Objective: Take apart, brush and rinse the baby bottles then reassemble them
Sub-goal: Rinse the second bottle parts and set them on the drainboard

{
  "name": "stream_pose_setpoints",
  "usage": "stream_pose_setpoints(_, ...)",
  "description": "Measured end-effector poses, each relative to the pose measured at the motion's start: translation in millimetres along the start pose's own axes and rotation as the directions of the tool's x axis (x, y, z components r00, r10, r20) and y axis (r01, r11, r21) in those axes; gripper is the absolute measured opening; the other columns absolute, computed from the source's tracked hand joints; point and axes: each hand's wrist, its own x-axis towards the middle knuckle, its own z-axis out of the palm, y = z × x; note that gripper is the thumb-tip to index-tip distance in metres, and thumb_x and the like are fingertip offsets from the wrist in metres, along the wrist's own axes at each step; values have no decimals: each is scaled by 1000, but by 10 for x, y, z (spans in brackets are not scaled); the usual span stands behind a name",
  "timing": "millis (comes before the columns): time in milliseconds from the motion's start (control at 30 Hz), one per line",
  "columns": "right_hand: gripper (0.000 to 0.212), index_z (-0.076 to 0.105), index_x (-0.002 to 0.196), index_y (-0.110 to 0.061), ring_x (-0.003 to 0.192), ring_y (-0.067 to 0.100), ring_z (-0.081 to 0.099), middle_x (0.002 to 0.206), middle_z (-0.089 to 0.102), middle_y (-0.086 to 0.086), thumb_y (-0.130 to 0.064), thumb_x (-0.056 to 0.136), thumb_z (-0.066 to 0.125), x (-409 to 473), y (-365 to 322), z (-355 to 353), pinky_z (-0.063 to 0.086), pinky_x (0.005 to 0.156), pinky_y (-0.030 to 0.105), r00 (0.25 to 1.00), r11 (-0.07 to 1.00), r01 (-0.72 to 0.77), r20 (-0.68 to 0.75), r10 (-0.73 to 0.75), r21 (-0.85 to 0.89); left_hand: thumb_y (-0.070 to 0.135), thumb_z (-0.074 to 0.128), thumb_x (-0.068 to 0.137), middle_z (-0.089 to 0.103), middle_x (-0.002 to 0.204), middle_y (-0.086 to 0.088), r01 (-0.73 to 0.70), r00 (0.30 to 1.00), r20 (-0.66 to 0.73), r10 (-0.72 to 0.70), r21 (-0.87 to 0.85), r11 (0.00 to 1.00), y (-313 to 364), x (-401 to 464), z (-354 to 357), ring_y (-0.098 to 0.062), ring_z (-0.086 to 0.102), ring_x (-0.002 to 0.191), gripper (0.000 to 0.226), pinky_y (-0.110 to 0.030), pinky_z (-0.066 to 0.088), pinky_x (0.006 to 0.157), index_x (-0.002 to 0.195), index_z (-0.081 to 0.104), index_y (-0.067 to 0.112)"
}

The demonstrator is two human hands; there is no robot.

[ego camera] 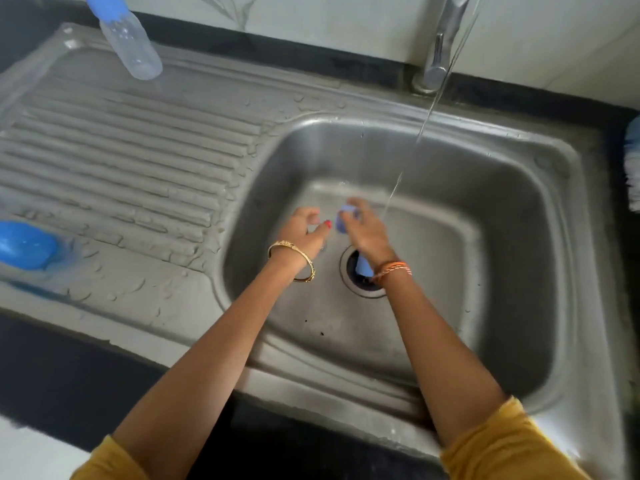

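Fingers of right hand (367, 230) pinch blue bottle ring (346, 220); left hand (304, 230) fingers blurred, cannot tell. Move ring rightward, under water stream (398, 188).

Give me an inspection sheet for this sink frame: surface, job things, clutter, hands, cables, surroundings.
Surface: steel sink with wet ribbed drainboard; tap running.
Job's things: capped clear bottle at the drainboard's back; small blue bottle part held over the basin.
Clutter: blue object at the drainboard's left edge, blurred; brush at right edge, partly cut off.
Hands: right hand grips the blue part; left hand, fingers curled, contents blurred.
Cables: nothing seen.
Surroundings: dark counter, pale wall.
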Motion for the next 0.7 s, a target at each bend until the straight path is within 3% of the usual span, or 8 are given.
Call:
stream_pose_setpoints(33, 30, 52, 117, -19, 81, 15, 50, 98, 55, 2, -34, 91, 49, 38, -79, -143, 44, 75, 29, 994, 985, -30, -96, 47, 168, 16, 54, 93, 55, 125, -5, -12, 1000, -10, 11, -103, 995, 63, 24, 48, -3, 60, 79, 35, -15, 48, 73, 126, 49, 6)
stream_pose_setpoints(100, 16, 51, 107, -19, 68, 13, 47, 90, 54, 2, -29, 94, 46, 88, -226, -406, 44, 61, 26, 961, 883, -51, -216, 170, 467, 16, 53, 94, 57, 122, -4, -43, 999, -28, 37, -245, 969, 209, 75, 147, -10, 59, 96, 31, -29, 49, 89, 123, 52, 8)
stream_pose_setpoints(267, 8, 49, 99, -15, 77, 11, 55, 94, 57, 3, -20, 94, 53, 86, -473, -723, 49, 72, 20, 971, 753, 35, -200, 130, 657, 13, 46, 97, 57, 126, -10, -97, 991, 35, 126, -459, 883, 664, 226, 460, -21, 57, 105, 30, -18, 48, 67, 125, 54, 7)
stream_pose_setpoints(333, 8, 54, 86, -17, 82, 13, 56, 90, 59, 4, -21, 92, 57, 79, -501, -736, 48, 78, 28, 960, 797, 133, -275, 43, 589, 15, 42, 99, 61, 112, -6, -53, 990, 77, 120, -583, 811, 786, 281, 568, -21, 60, 100, 31, -17, 49, 66, 125, 53, 5)
stream_pose_setpoints(400, 11, 60, 84, -17, 81, 11, 58, 87, 63, 0, -25, 91, 57, 90, -496, -755, 47, 79, 29, 932, 908, 210, -356, -73, 363, 16, 40, 99, 63, 96, -2, 8, 988, 116, 104, -700, 714, 878, 325, 642, -15, 61, 83, 29, -19, 51, 67, 121, 55, 3)
stream_pose_setpoints(500, 15, 68, 93, -10, 93, 11, 57, 101, 61, -1, -20, 91, 57, 144, -527, -846, 41, 78, 12, 877, 957, 286, -414, -242, 46, 19, 42, 99, 64, 78, -1, 53, 988, 130, 83, -791, 610, 1007, 391, 698, -14, 59, 73, 21, -23, 51, 67, 96, 61, 9)
stream_pose_setpoints(600, 22, 71, 86, -4, 106, 19, 52, 111, 51, -1, -17, 93, 55, 226, -566, -948, 41, 90, 22, 852, 947, 318, -430, -300, -30, 19, 47, 96, 59, 78, -6, 23, 994, 80, 70, -805, 593, 1099, 483, 713, -14, 57, 72, 21, -22, 50, 67, 79, 56, 12)
stream_pose_setpoints(700, 23, 70, 80, -2, 108, 28, 51, 108, 47, -1, -16, 91, 56, 263, -638, -977, 42, 88, 26, 833, 938, 345, -454, -317, -24, 18, 47, 96, 57, 77, -7, 57, 989, 118, 86, -854, 517, 1166, 535, 685, -11, 60, 62, 16, -18, 50, 54, 85, 53, 8)
